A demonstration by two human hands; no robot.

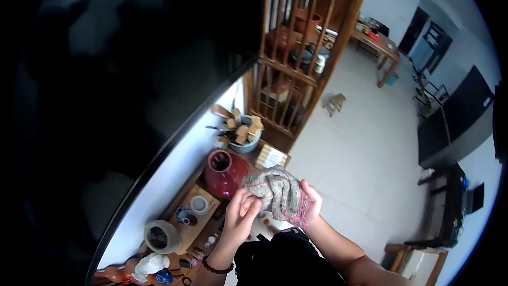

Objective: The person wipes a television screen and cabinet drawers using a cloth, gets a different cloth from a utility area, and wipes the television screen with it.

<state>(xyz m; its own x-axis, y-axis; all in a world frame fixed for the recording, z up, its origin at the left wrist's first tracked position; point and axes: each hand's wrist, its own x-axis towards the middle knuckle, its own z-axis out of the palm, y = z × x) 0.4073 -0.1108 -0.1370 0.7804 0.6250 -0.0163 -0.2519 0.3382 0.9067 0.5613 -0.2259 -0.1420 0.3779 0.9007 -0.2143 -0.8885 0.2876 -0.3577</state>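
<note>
A crumpled grey cloth [278, 193] with pink edging is bunched up between my two hands, in the lower middle of the head view. My left hand [243, 212] has its curled fingers against the cloth's left side. On the opposite side, my right hand [313, 206] grips the cloth, its thumb showing at the edge and its other fingers mostly hidden. Just beyond my left hand stands a dark red glazed vase [225, 180] with an open mouth.
A blue-grey pot [244, 143] holds wooden-handled tools. Along the shelf sit a small white dish [199, 204], a stone-like pot [162, 236] and a white figurine [152, 266]. A slatted wooden cabinet [317, 79] rises behind. A small stool [334, 103] stands on the floor.
</note>
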